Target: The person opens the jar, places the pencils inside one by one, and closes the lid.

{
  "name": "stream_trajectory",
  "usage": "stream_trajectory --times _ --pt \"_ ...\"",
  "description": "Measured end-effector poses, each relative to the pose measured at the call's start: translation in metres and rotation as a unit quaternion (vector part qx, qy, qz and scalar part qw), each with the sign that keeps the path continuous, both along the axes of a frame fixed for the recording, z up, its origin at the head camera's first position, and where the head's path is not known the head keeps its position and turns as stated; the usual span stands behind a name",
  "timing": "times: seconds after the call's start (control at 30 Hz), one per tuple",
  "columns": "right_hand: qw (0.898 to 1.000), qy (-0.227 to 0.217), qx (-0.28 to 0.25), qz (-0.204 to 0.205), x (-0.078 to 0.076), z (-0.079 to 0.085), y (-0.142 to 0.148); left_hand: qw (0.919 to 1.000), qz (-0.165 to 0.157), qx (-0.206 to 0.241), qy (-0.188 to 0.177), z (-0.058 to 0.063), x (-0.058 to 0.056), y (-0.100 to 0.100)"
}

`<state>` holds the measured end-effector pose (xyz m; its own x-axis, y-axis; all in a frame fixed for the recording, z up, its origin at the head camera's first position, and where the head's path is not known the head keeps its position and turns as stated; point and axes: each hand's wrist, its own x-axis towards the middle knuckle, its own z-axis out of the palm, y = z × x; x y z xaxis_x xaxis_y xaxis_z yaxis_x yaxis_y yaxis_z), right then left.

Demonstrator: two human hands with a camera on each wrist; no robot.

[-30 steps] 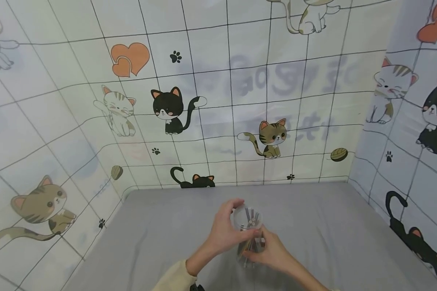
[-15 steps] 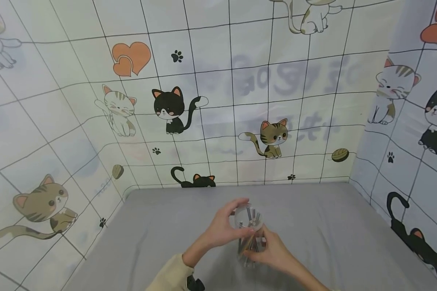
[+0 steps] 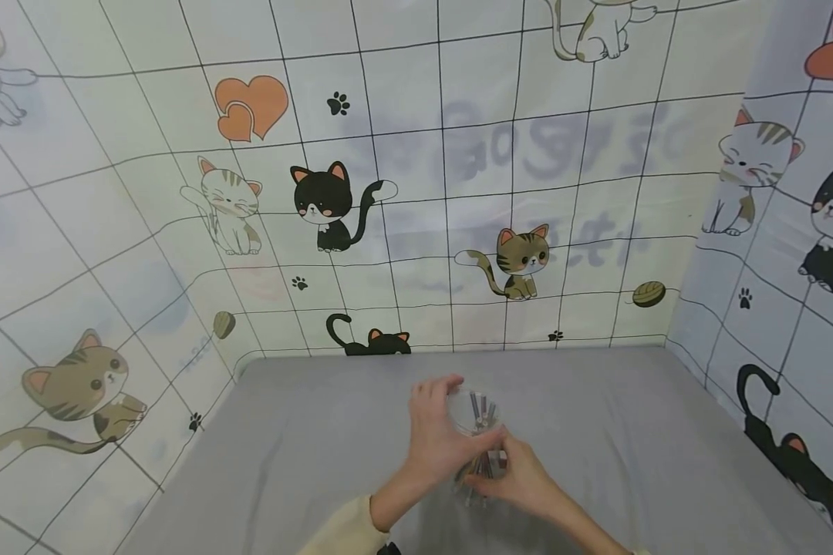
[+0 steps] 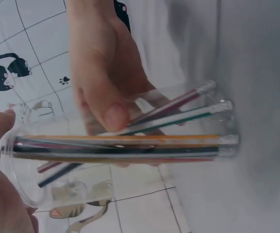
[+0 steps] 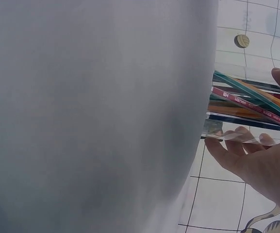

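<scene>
A clear plastic cylinder [image 4: 227, 127] holds several pencils [image 4: 173, 141] of different colours and stands on the grey cloth in the head view. My left hand [image 3: 436, 432] grips its round top, thumb on the near side and fingers round the far side. Whether that top is a separate lid, I cannot tell. Lower down, my right hand [image 3: 522, 476] holds the cylinder's body between thumb and fingers. In the right wrist view pencils [image 5: 249, 99] show through the wall above the fingers [image 5: 227, 155]. Both hands cover parts of the cylinder.
A grey cloth [image 3: 319, 432] covers the table under the cylinder. Behind it and on both sides hang white curtains [image 3: 403, 154] with a black grid and printed cats.
My left hand slid and turned back to the left round the top, then turned forward again, its wrist swinging right. The right hand and the cylinder stay almost where they were.
</scene>
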<state>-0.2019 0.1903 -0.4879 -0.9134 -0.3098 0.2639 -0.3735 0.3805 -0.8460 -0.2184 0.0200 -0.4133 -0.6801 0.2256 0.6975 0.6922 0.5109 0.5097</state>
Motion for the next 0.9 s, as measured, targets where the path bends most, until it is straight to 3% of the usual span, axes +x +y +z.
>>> stream_trajectory --times 0.07,0.2,0.53,0.73,0.9 --pt "1.000 0.009 -0.001 0.003 0.000 0.000 0.000 0.9997 0.021 -0.003 0.013 0.001 0.001 0.003" --pt "1.000 0.011 -0.007 0.004 0.000 0.001 -0.001 0.9996 0.029 -0.003 0.000 0.001 0.003 0.005" --pt "1.000 0.007 0.009 -0.009 -0.002 0.001 -0.001 0.9955 -0.003 0.076 -0.056 -0.012 0.008 0.003" --pt "1.000 0.015 0.005 -0.013 -0.001 0.003 -0.003 0.9895 -0.067 0.091 -0.089 -0.016 0.002 -0.005" --pt "1.000 -0.010 0.002 -0.005 -0.002 0.005 -0.002 0.9735 -0.150 0.064 -0.161 -0.012 -0.007 -0.018"
